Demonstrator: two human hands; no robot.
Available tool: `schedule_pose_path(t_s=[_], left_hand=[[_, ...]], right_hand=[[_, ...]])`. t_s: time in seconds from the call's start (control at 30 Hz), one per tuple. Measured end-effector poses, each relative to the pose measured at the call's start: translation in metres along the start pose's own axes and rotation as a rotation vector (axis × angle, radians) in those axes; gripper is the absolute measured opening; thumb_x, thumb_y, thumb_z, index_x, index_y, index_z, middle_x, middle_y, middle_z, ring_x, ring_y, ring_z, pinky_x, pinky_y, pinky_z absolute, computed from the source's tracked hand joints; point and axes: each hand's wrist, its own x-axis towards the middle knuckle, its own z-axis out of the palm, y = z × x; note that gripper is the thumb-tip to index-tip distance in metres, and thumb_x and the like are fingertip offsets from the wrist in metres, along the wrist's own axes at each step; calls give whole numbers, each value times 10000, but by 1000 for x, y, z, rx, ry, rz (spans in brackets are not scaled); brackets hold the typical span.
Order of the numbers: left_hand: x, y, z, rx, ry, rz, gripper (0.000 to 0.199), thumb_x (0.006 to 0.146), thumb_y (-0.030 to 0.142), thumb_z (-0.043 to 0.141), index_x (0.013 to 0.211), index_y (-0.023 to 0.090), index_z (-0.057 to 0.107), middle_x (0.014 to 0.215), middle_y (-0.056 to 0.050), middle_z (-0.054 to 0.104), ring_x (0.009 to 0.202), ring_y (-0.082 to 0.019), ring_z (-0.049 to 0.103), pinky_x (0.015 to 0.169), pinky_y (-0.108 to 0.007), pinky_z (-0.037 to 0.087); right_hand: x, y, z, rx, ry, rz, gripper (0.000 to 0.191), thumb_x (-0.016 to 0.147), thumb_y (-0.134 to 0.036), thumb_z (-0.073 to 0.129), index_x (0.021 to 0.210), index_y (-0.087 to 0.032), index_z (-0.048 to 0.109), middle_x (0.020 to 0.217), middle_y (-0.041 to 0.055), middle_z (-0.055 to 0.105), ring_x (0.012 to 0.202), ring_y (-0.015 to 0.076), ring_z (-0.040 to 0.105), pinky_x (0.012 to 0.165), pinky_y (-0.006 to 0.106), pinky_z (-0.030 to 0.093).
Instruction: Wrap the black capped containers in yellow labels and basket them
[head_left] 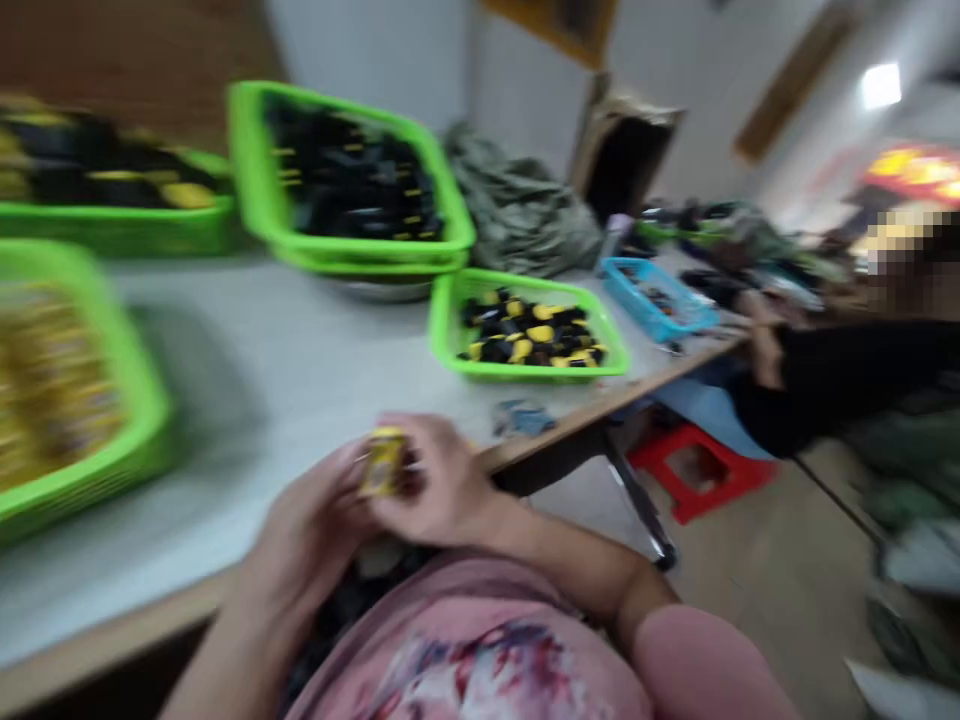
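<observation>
Holding a small yellow piece (pixel 386 460) between both hands, the person is working just over the near edge of the worktop (pixel 300 330). The left hand (pixel 319 520) is closing its fingers about the piece from one side, while the right hand (pixel 446 485) is pinching it from the other; blur is hiding which fingers are bearing it. This one piece is apparently midway through handling, as it is resting in the grip and not yet lying in any basket. Around it, plenty is waiting or already sorted, though the picture is not showing which. At the left, a green basket (pixel 154 420) is carrying a large batch of yellow pieces (pixel 56 380), much like the held one in colour. Ahead to the right, a smaller green basket (pixel 525 372) is containing a loose heap of black-and-yellow pieces (pixel 525 335), its light inner wall showing behind them. Farther back, a stacked green basket (pixel 375 243) is holding many dark pieces (pixel 352 180), and another green basket (pixel 150 232) is brimming with black and yellow ones. Judging by these amounts, the work is looking far from a single-piece job, but how much is finished and how much is remaining is staying impossible to tell.
</observation>
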Motion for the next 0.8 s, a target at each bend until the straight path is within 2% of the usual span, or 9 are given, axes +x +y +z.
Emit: schedule_pose_path(t_s=[0.07,0.1,0.17,0.3,0.4,0.5,0.63,0.73,0.8], left_hand=[[2,-10,-10,-355,-131,-205,371,757,484,742,873,132,736,822,-92,774,795,-270,719,675,-345,590],[5,-15,-14,-477,-185,-227,361,697,441,797,852,121,738,816,-106,779,812,-276,731,700,-341,595],[14,-22,-21,-619,-264,-258,355,684,412,814,844,104,742,822,-139,783,839,-291,746,726,-354,603],[24,-30,-32,-722,-279,-217,329,752,393,788,870,89,748,838,-152,785,825,-268,755,747,-335,605],[30,-32,-39,-739,-284,-215,339,729,394,822,868,93,754,835,-143,786,764,-244,753,754,-331,601],[35,-33,-46,-751,-294,-241,347,688,385,857,860,101,757,832,-132,783,754,-240,750,766,-336,593],[40,-35,-50,-746,-221,-310,355,604,361,907,815,114,763,750,-76,763,650,-178,710,694,-288,575],[42,-35,-50,-688,-84,-338,333,544,330,933,746,128,760,670,-25,734,572,-117,651,613,-227,529],[42,-33,-50,-623,14,-296,332,502,297,948,719,138,755,665,-10,733,584,-109,646,627,-220,523]], right_hand=[[3,11,6,97,136,-74,618,813,-252,656,1390,-213,439,1318,102,639,1208,220,622,1048,358,521],[6,17,10,139,157,-153,613,813,-240,652,1385,-198,435,1282,121,650,1187,227,625,1037,385,526],[15,26,16,179,128,-255,614,823,-214,643,1393,-199,415,1241,125,662,1174,233,621,1016,420,533],[31,29,24,164,14,-343,564,823,-183,628,1358,-230,455,1226,114,656,1171,252,609,1001,469,532],[39,29,30,169,0,-377,535,824,-161,618,1336,-228,478,1245,126,632,1190,264,599,1008,480,530],[43,32,34,183,-20,-381,602,829,-136,605,1393,-241,423,1224,116,644,1168,263,617,984,472,550],[44,35,37,176,-59,-379,712,830,-140,636,1463,-253,330,1187,105,667,1112,263,649,931,461,582],[44,35,39,122,-82,-374,704,840,-157,647,1465,-244,336,1166,111,669,1083,264,658,904,454,596],[44,35,42,84,-96,-375,673,854,-154,630,1461,-237,350,1163,116,671,1084,267,657,910,461,594]])
